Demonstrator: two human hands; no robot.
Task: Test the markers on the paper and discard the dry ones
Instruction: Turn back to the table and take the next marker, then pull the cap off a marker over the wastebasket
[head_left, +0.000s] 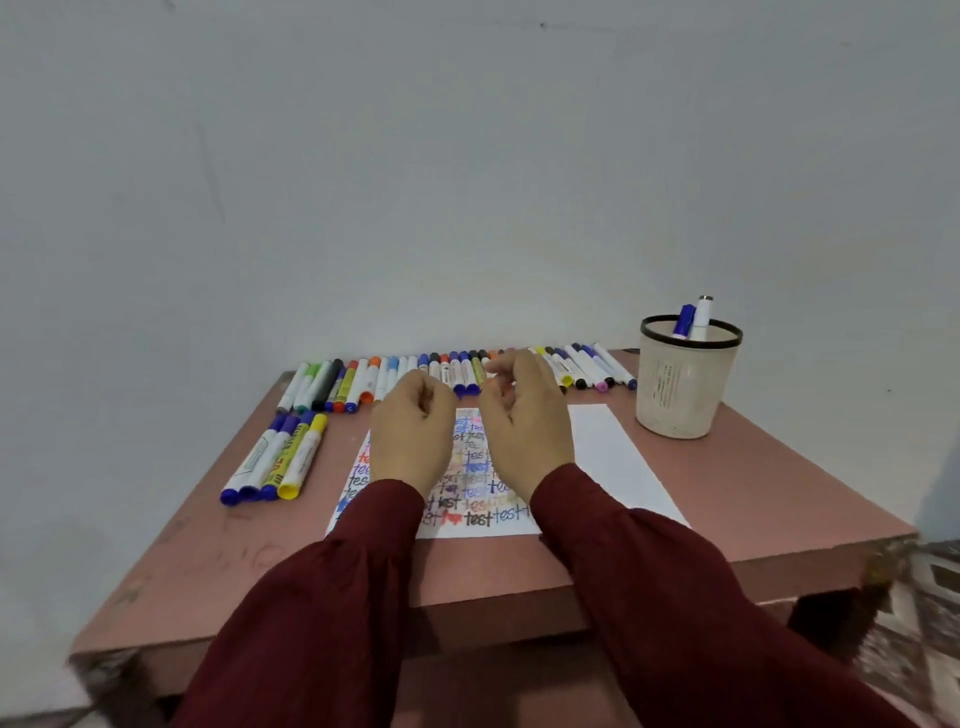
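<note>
A long row of capped markers (363, 379) in many colours lies along the back edge of the table. A paper (470, 517) covered with the word "test" in many colours lies in the middle. My left hand (413, 436) hovers over this paper with its fingers curled in, holding nothing. My right hand (524, 421) hovers beside it, fingers loosely curled and spread, the fingertips just in front of the marker row; I see no marker in it. Both hands hide part of the paper and part of the row.
Several thicker markers (278, 460), blue and yellow, lie apart at the left. A blank white sheet (615, 457) lies right of the written paper. A pale mesh cup (685, 387) at the back right holds two markers (693, 319). The pink table (779, 499) stands against a grey wall.
</note>
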